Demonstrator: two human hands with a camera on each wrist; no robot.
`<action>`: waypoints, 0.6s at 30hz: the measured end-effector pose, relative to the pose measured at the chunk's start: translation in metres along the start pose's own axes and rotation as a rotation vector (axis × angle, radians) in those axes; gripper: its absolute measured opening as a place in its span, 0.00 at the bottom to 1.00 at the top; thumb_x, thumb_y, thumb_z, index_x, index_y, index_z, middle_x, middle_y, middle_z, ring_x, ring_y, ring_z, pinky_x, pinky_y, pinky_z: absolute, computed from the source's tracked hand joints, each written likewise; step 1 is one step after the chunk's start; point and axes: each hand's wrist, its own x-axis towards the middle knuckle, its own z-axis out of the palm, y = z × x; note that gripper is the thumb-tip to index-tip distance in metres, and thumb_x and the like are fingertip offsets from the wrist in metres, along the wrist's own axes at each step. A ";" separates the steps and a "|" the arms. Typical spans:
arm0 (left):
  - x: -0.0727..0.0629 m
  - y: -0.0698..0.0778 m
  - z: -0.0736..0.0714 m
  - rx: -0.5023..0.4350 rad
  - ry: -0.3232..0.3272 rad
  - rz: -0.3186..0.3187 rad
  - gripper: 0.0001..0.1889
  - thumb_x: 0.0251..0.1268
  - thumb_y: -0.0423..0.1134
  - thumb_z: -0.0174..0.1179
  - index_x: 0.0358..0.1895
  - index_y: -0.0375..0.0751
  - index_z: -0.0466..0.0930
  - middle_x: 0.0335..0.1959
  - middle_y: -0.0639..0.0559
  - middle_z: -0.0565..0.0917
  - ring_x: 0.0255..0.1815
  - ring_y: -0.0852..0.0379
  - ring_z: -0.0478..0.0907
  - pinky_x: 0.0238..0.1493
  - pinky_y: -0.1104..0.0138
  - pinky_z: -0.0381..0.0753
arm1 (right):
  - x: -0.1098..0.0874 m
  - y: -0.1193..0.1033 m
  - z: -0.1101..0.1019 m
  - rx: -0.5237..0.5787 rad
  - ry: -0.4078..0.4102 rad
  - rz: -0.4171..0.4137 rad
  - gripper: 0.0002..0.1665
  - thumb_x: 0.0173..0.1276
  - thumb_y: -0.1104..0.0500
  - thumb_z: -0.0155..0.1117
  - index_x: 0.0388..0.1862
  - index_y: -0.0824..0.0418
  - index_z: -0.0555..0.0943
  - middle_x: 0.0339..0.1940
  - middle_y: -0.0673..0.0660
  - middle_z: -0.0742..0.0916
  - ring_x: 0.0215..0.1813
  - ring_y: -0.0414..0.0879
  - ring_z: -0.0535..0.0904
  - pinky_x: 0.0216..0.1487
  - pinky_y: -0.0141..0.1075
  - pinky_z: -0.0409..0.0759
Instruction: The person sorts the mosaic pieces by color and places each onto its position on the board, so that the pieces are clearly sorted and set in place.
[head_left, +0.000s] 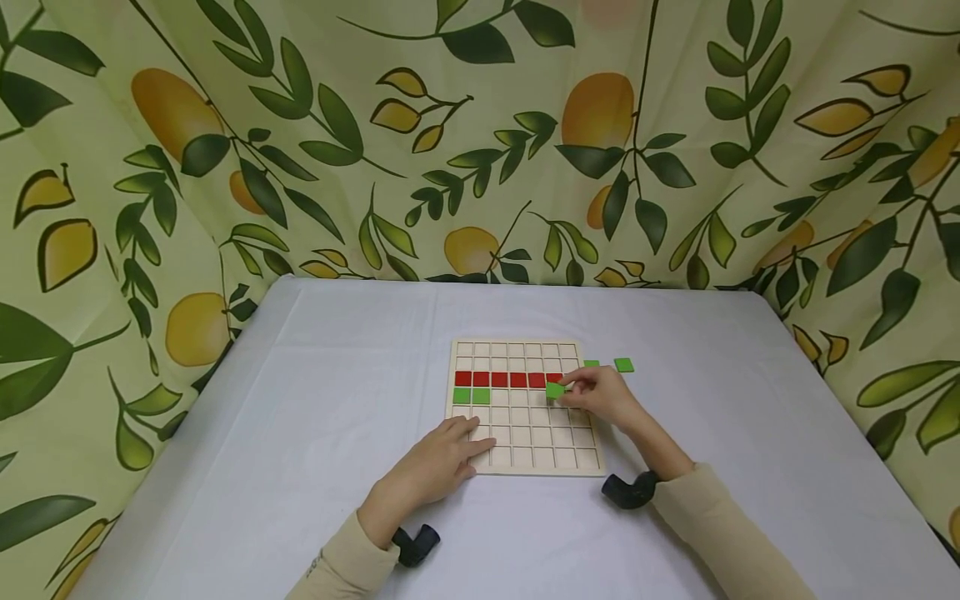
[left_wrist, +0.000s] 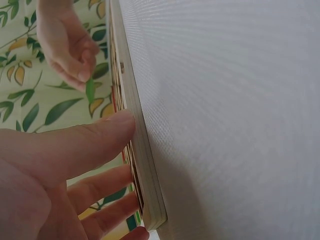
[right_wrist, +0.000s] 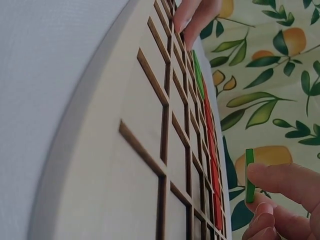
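Observation:
A pale wooden grid board (head_left: 521, 458) lies on the table, with a row of red square tiles (head_left: 499, 380) across it. Below that row, at its left end, two green tiles (head_left: 472, 396) fill neighbouring cells. My right hand (head_left: 603, 395) pinches another green tile (head_left: 554, 390) between thumb and fingertips, raised over the right side of the board; the right wrist view shows this tile (right_wrist: 250, 175) edge-on, apart from the grid. My left hand (head_left: 438, 457) rests with spread fingers on the board's lower left corner, its thumb (left_wrist: 107, 137) against the edge in the left wrist view.
Two loose green tiles lie beyond the board's upper right side, one (head_left: 624, 365) in full sight and one (head_left: 592, 363) partly hidden by my right hand. A white cloth (head_left: 360, 358) covers the table. Behind it hangs a leaf-and-fruit patterned curtain (head_left: 510, 167).

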 end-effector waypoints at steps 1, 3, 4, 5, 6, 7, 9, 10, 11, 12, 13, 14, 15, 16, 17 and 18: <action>0.000 0.000 0.000 0.001 0.000 0.001 0.22 0.66 0.37 0.60 0.63 0.49 0.76 0.67 0.41 0.72 0.70 0.43 0.67 0.71 0.55 0.71 | 0.000 -0.001 0.001 -0.004 0.002 0.003 0.17 0.55 0.64 0.73 0.42 0.70 0.84 0.21 0.50 0.78 0.26 0.40 0.69 0.21 0.25 0.65; 0.000 0.000 0.000 0.003 -0.001 0.003 0.22 0.66 0.38 0.60 0.63 0.49 0.76 0.67 0.41 0.72 0.70 0.43 0.67 0.71 0.55 0.71 | 0.000 -0.001 0.002 -0.008 0.002 -0.002 0.16 0.54 0.64 0.73 0.41 0.70 0.84 0.21 0.50 0.77 0.26 0.39 0.69 0.21 0.25 0.65; 0.000 0.000 0.000 0.002 -0.001 0.002 0.22 0.66 0.38 0.60 0.63 0.49 0.76 0.67 0.41 0.72 0.70 0.43 0.67 0.71 0.55 0.71 | 0.000 -0.002 0.003 -0.009 0.000 -0.010 0.16 0.54 0.63 0.73 0.41 0.70 0.84 0.21 0.50 0.77 0.26 0.39 0.69 0.21 0.25 0.64; 0.000 0.000 0.000 0.002 -0.001 0.001 0.22 0.66 0.38 0.60 0.63 0.49 0.76 0.67 0.41 0.72 0.70 0.43 0.67 0.71 0.55 0.71 | 0.001 -0.002 0.004 -0.006 0.000 -0.012 0.16 0.54 0.64 0.73 0.41 0.69 0.84 0.21 0.49 0.77 0.26 0.39 0.69 0.21 0.25 0.64; 0.000 0.000 0.000 0.000 -0.002 0.000 0.22 0.66 0.38 0.60 0.63 0.49 0.76 0.67 0.41 0.72 0.70 0.43 0.67 0.71 0.54 0.71 | 0.001 -0.002 0.005 -0.003 -0.004 -0.015 0.16 0.54 0.64 0.73 0.40 0.69 0.84 0.21 0.49 0.77 0.26 0.39 0.69 0.21 0.25 0.64; 0.000 0.000 0.000 0.000 -0.003 0.000 0.22 0.66 0.38 0.60 0.63 0.49 0.76 0.67 0.41 0.72 0.70 0.43 0.67 0.71 0.54 0.71 | 0.001 -0.002 0.006 0.004 -0.006 -0.016 0.15 0.53 0.64 0.73 0.40 0.70 0.84 0.20 0.49 0.77 0.26 0.39 0.69 0.21 0.25 0.64; 0.000 0.000 0.000 0.001 -0.003 -0.001 0.22 0.66 0.38 0.60 0.63 0.49 0.76 0.67 0.41 0.72 0.70 0.43 0.67 0.71 0.54 0.71 | 0.002 -0.002 0.008 0.015 -0.016 -0.015 0.16 0.54 0.64 0.73 0.40 0.70 0.84 0.20 0.49 0.76 0.26 0.39 0.69 0.21 0.24 0.64; 0.000 0.000 0.000 0.002 -0.002 -0.001 0.22 0.66 0.38 0.60 0.63 0.49 0.76 0.67 0.41 0.72 0.70 0.43 0.67 0.71 0.54 0.71 | 0.003 -0.003 0.008 0.021 -0.020 -0.015 0.16 0.54 0.64 0.73 0.40 0.70 0.84 0.20 0.49 0.76 0.26 0.39 0.69 0.21 0.24 0.65; 0.000 0.000 0.000 0.003 -0.001 0.000 0.22 0.66 0.38 0.60 0.63 0.49 0.76 0.67 0.41 0.73 0.70 0.44 0.67 0.71 0.54 0.71 | 0.003 -0.003 0.009 0.025 -0.024 -0.013 0.16 0.54 0.64 0.73 0.41 0.70 0.84 0.20 0.49 0.76 0.26 0.39 0.69 0.21 0.24 0.65; 0.001 0.000 0.001 0.005 0.000 0.001 0.22 0.66 0.38 0.60 0.63 0.49 0.76 0.67 0.41 0.73 0.70 0.43 0.68 0.71 0.54 0.71 | 0.003 -0.004 0.010 0.027 -0.026 -0.012 0.16 0.54 0.64 0.73 0.41 0.70 0.83 0.20 0.48 0.75 0.26 0.39 0.68 0.21 0.24 0.65; 0.001 -0.001 0.001 0.008 0.001 0.002 0.22 0.66 0.38 0.60 0.63 0.49 0.76 0.67 0.41 0.73 0.70 0.43 0.68 0.71 0.54 0.71 | 0.003 -0.004 0.010 0.031 -0.028 -0.012 0.16 0.54 0.65 0.73 0.41 0.71 0.83 0.20 0.49 0.75 0.26 0.39 0.68 0.21 0.24 0.66; 0.001 -0.001 0.001 0.011 0.003 0.004 0.22 0.66 0.38 0.60 0.63 0.49 0.76 0.67 0.41 0.73 0.70 0.43 0.68 0.71 0.54 0.71 | 0.004 -0.005 0.011 0.035 -0.028 -0.011 0.16 0.54 0.65 0.72 0.41 0.71 0.83 0.20 0.49 0.75 0.25 0.39 0.68 0.21 0.24 0.66; 0.001 -0.001 0.002 0.014 0.005 0.006 0.22 0.66 0.38 0.60 0.63 0.49 0.76 0.67 0.41 0.73 0.70 0.43 0.68 0.71 0.54 0.71 | 0.004 -0.005 0.012 0.040 -0.027 -0.012 0.16 0.54 0.65 0.72 0.41 0.71 0.83 0.20 0.49 0.75 0.25 0.40 0.69 0.21 0.24 0.66; 0.001 -0.001 0.002 0.015 0.006 0.007 0.22 0.66 0.38 0.60 0.63 0.49 0.76 0.67 0.41 0.73 0.70 0.43 0.68 0.71 0.54 0.71 | 0.004 -0.006 0.012 0.043 -0.027 -0.021 0.16 0.54 0.65 0.72 0.42 0.72 0.83 0.20 0.49 0.76 0.25 0.40 0.69 0.21 0.24 0.67; 0.001 -0.001 0.003 0.019 0.008 0.009 0.22 0.66 0.38 0.60 0.63 0.49 0.76 0.67 0.41 0.73 0.70 0.43 0.68 0.71 0.54 0.71 | 0.004 -0.006 0.013 0.045 -0.026 -0.026 0.16 0.54 0.65 0.72 0.42 0.72 0.83 0.20 0.49 0.76 0.25 0.40 0.69 0.21 0.24 0.67; 0.001 -0.002 0.003 0.020 0.009 0.009 0.22 0.66 0.38 0.60 0.63 0.49 0.76 0.67 0.41 0.73 0.70 0.43 0.68 0.71 0.54 0.71 | 0.004 -0.007 0.014 0.048 -0.025 -0.032 0.16 0.54 0.65 0.73 0.41 0.72 0.83 0.20 0.49 0.76 0.25 0.40 0.69 0.21 0.24 0.67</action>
